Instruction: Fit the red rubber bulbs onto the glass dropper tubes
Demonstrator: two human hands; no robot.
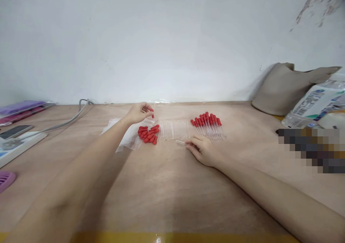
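Between the fingertips of my left hand (pixel 140 112) is a red rubber bulb (pixel 152 113), held above the table. Below it lies a heap of loose red bulbs (pixel 148 134). My right hand (pixel 202 150) pinches a clear glass dropper tube (pixel 180 142), whose free end points left. Just behind that tube, a row of clear glass tubes (pixel 174 130) lies side by side on the table. To the right of the row rests a group of droppers with red bulbs (pixel 207 122) fitted on their far ends.
Clear plastic bags (pixel 126 137) lie under my left forearm. A phone (pixel 16 132), a white power strip (pixel 24 148) and a grey cable (pixel 67 122) are at the left. A beige bag (pixel 283 88) and a labelled plastic bottle (pixel 314 101) stand at the right, near the wall.
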